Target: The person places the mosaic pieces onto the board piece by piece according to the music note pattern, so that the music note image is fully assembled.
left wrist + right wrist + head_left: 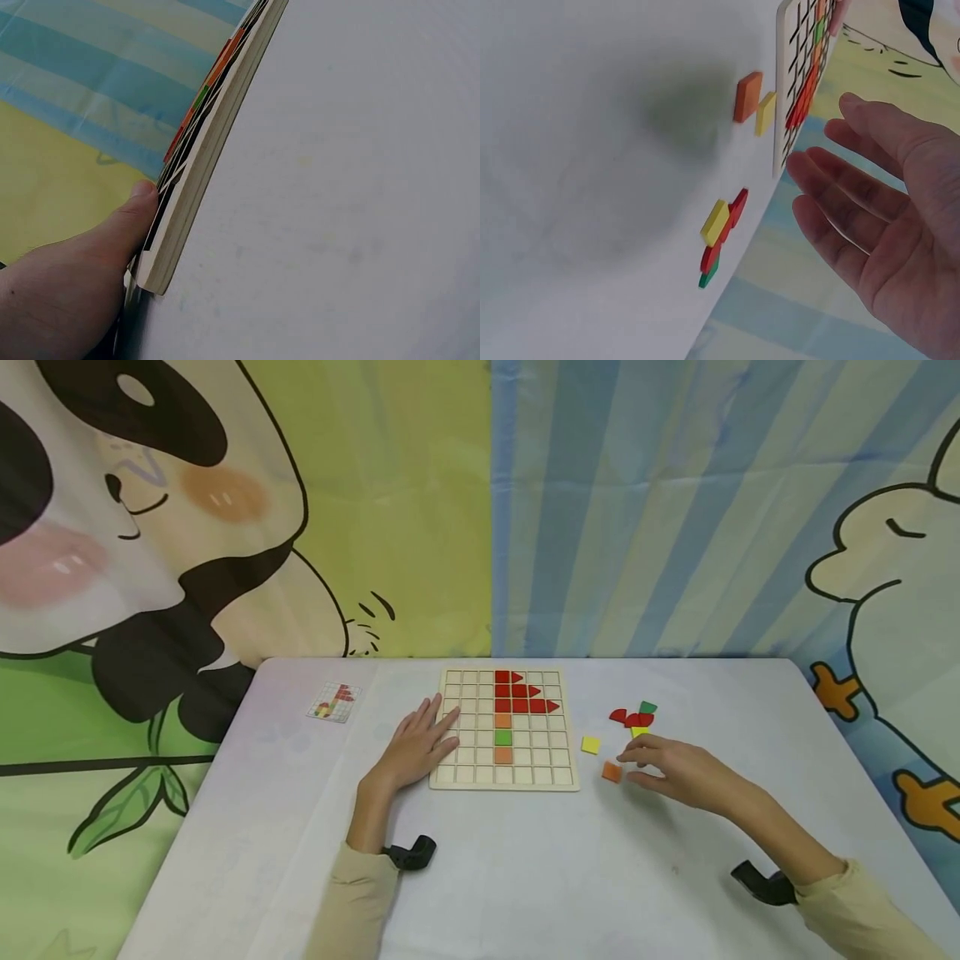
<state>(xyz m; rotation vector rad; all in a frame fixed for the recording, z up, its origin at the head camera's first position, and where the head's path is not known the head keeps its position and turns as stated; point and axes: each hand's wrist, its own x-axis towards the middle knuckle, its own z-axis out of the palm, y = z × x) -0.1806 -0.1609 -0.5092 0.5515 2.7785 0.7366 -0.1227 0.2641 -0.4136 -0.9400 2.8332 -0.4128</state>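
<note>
A wooden grid board [459,772] lies mid-table, with red squares and triangles in its upper rows and a column of orange, green and orange squares [503,738] below. My left hand [412,745] rests on the board's left edge, fingers spread; its thumb [133,217] touches the rim in the left wrist view. My right hand [678,772] hovers right of the board with loosely bent fingers and nothing in them. Beneath and beside its fingertips lie an orange square [612,772] and a yellow square [591,745]. Another yellow square [715,223] lies by red and green pieces.
A small pattern card [334,702] lies on the table left of the board. Red quarter-round pieces [618,716] and a green one [648,707] are grouped at the right. A printed cloth backdrop [420,502] hangs behind the table's far edge.
</note>
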